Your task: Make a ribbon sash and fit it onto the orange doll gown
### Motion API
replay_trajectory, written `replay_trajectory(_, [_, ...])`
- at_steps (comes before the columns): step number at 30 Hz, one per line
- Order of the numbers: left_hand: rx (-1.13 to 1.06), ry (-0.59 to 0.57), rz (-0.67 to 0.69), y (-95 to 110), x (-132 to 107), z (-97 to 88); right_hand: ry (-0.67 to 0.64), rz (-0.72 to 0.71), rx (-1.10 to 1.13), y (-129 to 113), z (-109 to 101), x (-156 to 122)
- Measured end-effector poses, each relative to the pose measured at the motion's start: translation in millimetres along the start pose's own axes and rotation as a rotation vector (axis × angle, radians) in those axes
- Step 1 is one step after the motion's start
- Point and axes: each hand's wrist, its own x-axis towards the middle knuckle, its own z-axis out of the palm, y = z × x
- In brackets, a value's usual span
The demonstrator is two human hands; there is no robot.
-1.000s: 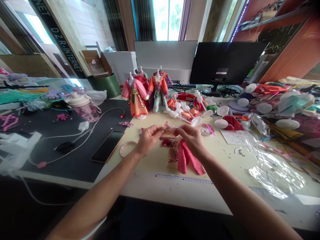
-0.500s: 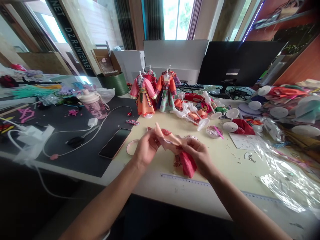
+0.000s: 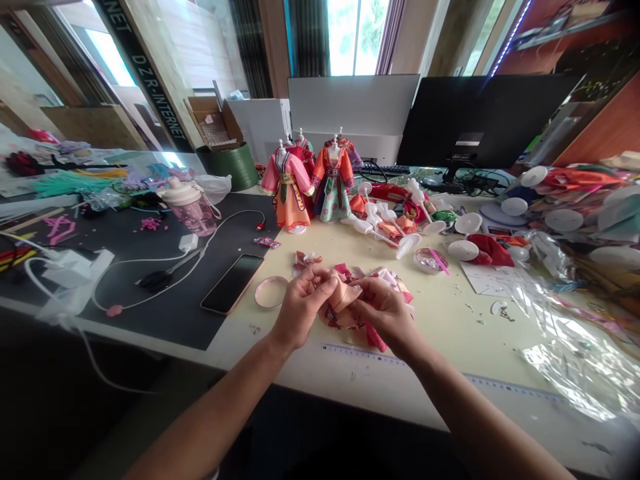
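Both my hands meet over the cream desk [image 3: 450, 333] and pinch a small peach and pink doll garment [image 3: 345, 297]. My left hand [image 3: 300, 303] grips its left side with closed fingers. My right hand [image 3: 383, 310] grips its right side, fingers curled over the cloth. A red-pink part of the fabric [image 3: 375, 337] hangs below my right hand onto the desk. More pink cloth scraps [image 3: 305, 259] lie just behind my hands.
Dressed doll mannequins [image 3: 287, 190] stand at the back centre beside white stands [image 3: 463, 250] and loose costumes. A phone [image 3: 233, 283], tape roll [image 3: 270, 292], pink bottle [image 3: 190, 207] and cables lie left. Crinkled plastic [image 3: 575, 347] lies right. A ruler [image 3: 365, 353] runs along the near edge.
My hands have drawn the garment down and closer together, bunching it. The long pink piece that hung below is now mostly tucked under my right hand.
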Motion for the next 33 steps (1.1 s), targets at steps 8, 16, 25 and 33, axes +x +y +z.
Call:
replay_trajectory(8, [-0.155, 0.096, -0.074, -14.6, -5.9, -0.3, 0.049, 0.098, 0.212, 2.7, 7.5, -11.0])
replay_trajectory(16, [-0.211, 0.22, -0.098, -16.3, -8.3, -10.5, 0.224, 0.129, 0.331, 21.7, 0.3, -25.1])
replay_trajectory(25, [-0.096, 0.271, -0.178, -17.5, -23.5, -29.5, 0.097, 0.231, 0.355, 26.1, 14.0, -33.3])
replay_trajectory(33, [0.022, 0.081, -0.243, -4.9, -34.2, -34.3, 0.031, 0.124, 0.07, 25.0, 6.1, -36.0])
